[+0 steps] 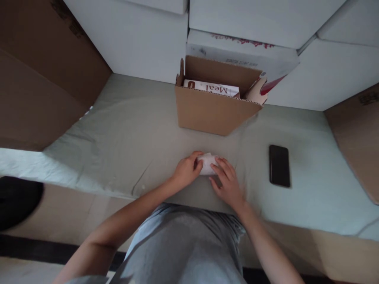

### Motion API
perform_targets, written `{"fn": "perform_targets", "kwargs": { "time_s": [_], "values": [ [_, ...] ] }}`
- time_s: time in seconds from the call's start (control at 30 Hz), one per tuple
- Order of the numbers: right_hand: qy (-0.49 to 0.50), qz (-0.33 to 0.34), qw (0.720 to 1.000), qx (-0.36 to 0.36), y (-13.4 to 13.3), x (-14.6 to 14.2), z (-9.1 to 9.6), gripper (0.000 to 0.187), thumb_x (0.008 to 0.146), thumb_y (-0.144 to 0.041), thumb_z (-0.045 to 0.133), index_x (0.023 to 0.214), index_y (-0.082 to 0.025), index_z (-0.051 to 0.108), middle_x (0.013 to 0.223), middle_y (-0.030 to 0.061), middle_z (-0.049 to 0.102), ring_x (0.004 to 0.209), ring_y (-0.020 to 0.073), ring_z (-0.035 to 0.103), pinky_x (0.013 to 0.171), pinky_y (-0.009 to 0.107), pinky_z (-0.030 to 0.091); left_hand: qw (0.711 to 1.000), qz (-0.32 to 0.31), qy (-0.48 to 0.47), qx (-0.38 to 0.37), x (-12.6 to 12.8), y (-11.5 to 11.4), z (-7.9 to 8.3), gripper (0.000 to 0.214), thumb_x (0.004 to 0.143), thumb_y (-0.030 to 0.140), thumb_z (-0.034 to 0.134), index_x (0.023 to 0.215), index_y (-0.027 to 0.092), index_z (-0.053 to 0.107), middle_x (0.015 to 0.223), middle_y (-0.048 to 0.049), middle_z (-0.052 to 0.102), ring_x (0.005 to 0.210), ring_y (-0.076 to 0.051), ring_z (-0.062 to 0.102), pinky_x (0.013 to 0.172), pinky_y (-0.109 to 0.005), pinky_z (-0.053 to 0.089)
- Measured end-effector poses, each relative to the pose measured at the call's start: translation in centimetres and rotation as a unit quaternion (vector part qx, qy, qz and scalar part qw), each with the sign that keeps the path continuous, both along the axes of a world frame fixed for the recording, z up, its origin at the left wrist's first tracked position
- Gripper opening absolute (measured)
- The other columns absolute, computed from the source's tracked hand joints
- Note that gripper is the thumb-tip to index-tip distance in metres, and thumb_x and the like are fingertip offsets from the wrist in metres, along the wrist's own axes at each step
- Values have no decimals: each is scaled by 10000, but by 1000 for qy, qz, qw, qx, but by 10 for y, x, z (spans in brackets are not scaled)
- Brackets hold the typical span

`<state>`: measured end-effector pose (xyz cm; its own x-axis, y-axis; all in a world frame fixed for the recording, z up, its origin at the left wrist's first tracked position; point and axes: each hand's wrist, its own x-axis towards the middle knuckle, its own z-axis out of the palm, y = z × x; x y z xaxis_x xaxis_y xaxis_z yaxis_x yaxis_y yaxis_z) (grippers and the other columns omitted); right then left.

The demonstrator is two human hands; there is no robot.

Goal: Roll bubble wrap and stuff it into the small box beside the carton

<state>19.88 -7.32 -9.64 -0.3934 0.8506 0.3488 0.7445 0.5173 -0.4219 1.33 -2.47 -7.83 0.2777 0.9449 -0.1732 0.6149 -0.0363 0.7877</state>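
A small white wrapped bundle point(207, 163) lies on the pale green cloth surface close to my body; whether it is paper or fabric I cannot tell. My left hand point(187, 169) grips its left end, thumb on the near side and fingers over the far side. On the other end, my right hand point(227, 179) has its fingers curled over the bundle's right side, with the thumb lower down and apart from it. Beyond both hands stands an open cardboard box point(204, 112) holding a white carton point(211, 87) marked "Meal".
A black phone point(279, 165) lies to the right. White boxes point(148, 39) are stacked along the back. Large brown cartons stand at the left point(44, 86) and right point(358, 134). A dark round object point(19, 201) is on the floor at left.
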Motion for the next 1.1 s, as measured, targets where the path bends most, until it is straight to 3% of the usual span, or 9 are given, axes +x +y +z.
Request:
{"fn": "perform_targets", "kwargs": {
  "time_s": [0.17,0.33,0.4,0.5,0.6,0.7,0.87,1.0,1.1],
  "values": [
    [-59,5,998,-34,9,-2,-5,528,838,-152,498,1348,-224,381,1324,104,505,1274,261,409,1038,499,373,1000,-2,25,-15,5,11,2,287,870,267,446,1081,149,600,791,-48,676,686,-158,617,652,-261,467],
    [-22,-17,998,-63,19,1,-6,493,820,-190,521,1303,-199,421,1260,124,539,1180,263,487,996,489,410,996,21,67,58,-11,18,21,301,899,340,430,1043,152,615,903,-79,687,761,-174,635,704,-281,466],
    [2,-26,997,-66,20,2,-7,496,817,-212,532,1299,-209,420,1234,128,550,1154,267,504,976,497,423,996,40,76,24,-17,16,26,352,907,401,410,1054,146,602,825,-74,685,730,-184,640,686,-296,473],
    [35,-40,996,-66,18,-2,-11,473,821,-246,553,1277,-224,433,1212,128,551,1146,275,503,962,511,430,998,29,42,-34,-16,7,22,493,863,480,476,1205,126,503,873,-97,676,804,-224,651,722,-347,495],
    [77,-60,992,-77,11,-9,-13,448,830,-269,553,1261,-234,437,1202,131,541,1146,273,502,953,517,437,998,42,-35,21,-1,-5,10,709,759,414,634,1337,139,329,1126,-146,586,1011,-251,594,848,-399,484],
    [127,-41,986,-99,3,-12,-9,437,833,-264,548,1255,-240,435,1219,133,526,1159,260,502,953,501,447,990,58,-91,93,13,-13,3,680,749,315,628,1328,167,303,1128,-125,532,1052,-234,547,910,-417,462],
    [214,-71,968,-106,-2,-2,4,421,828,-247,591,1230,-271,467,1223,107,535,1184,228,498,988,466,432,986,1,-130,105,12,-15,14,531,770,202,561,1266,202,371,1035,-64,544,968,-184,554,879,-353,486],
    [231,-28,946,-226,3,10,16,646,784,-302,662,1359,-268,370,1318,113,520,1203,227,514,995,440,444,976,-83,-173,101,5,-16,28,506,761,165,584,1238,222,422,1048,-48,561,977,-169,563,870,-314,485],
    [214,15,931,-294,8,13,29,453,777,-295,664,1209,-252,533,1128,77,645,1037,211,622,903,387,513,971,-137,-170,99,1,-17,37,477,791,195,578,1241,228,423,1072,-60,573,973,-174,578,840,-305,498]
  ]
}}
